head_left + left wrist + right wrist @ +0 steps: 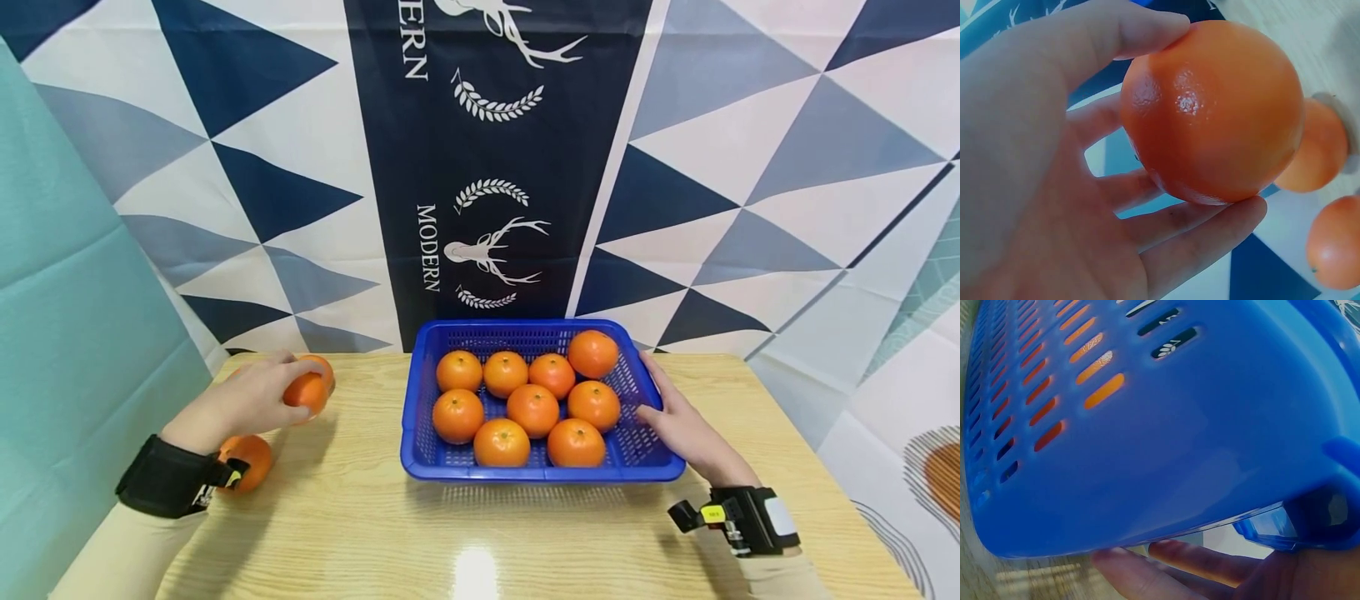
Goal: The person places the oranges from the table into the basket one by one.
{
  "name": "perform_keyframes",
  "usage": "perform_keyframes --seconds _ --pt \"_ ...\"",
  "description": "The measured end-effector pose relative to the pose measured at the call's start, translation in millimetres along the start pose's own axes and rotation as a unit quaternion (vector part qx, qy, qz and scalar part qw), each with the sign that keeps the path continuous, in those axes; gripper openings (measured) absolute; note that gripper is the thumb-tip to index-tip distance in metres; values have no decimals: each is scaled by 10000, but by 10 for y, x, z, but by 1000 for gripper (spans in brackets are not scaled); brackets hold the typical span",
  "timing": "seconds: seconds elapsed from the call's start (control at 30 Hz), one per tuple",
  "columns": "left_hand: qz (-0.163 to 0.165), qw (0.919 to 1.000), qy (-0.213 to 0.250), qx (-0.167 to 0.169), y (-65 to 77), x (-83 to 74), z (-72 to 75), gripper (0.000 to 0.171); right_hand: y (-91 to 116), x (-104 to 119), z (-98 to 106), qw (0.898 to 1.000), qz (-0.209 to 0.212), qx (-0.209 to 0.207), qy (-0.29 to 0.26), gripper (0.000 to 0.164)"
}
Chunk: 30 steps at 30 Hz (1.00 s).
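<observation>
My left hand grips an orange over the left part of the table, thumb on one side and fingers curled round the other. In the head view this held orange overlaps another orange just behind it. One more orange lies near the left wrist, partly hidden by the wrist strap. My right hand holds the right rim of a blue plastic basket, its thumb over the edge. In the right wrist view its fingers lie along the outer wall.
Several oranges sit inside the basket in loose rows. The basket stands on a light wooden table, near its back edge. Behind the table hangs a patterned cloth, with a teal cloth at the left.
</observation>
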State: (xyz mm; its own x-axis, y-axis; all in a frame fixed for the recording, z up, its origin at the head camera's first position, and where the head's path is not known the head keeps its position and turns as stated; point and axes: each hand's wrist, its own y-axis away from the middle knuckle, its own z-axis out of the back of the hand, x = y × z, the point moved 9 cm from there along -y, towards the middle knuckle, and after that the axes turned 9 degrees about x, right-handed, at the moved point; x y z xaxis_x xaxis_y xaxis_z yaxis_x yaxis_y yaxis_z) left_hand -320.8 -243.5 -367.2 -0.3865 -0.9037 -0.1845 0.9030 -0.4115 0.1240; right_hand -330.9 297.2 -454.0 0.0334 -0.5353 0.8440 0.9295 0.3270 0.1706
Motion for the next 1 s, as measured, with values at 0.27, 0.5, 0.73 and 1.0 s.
perform_keyframes --seconds 0.27,0.5,0.73,1.0 --pt "-58 10000 -54 -33 -31 -159 102 50 7 7 -1 10000 -87 25 28 98" --pt "53 9997 -42 240 -102 -314 105 52 3 14 3 10000 -52 2 12 98" --pt "-98 9996 -32 281 -235 -517 119 53 3 10 2 9999 -96 24 29 97" --pt "-486 9984 -204 200 -367 -818 145 51 9 3 -10 9999 -124 20 4 97"
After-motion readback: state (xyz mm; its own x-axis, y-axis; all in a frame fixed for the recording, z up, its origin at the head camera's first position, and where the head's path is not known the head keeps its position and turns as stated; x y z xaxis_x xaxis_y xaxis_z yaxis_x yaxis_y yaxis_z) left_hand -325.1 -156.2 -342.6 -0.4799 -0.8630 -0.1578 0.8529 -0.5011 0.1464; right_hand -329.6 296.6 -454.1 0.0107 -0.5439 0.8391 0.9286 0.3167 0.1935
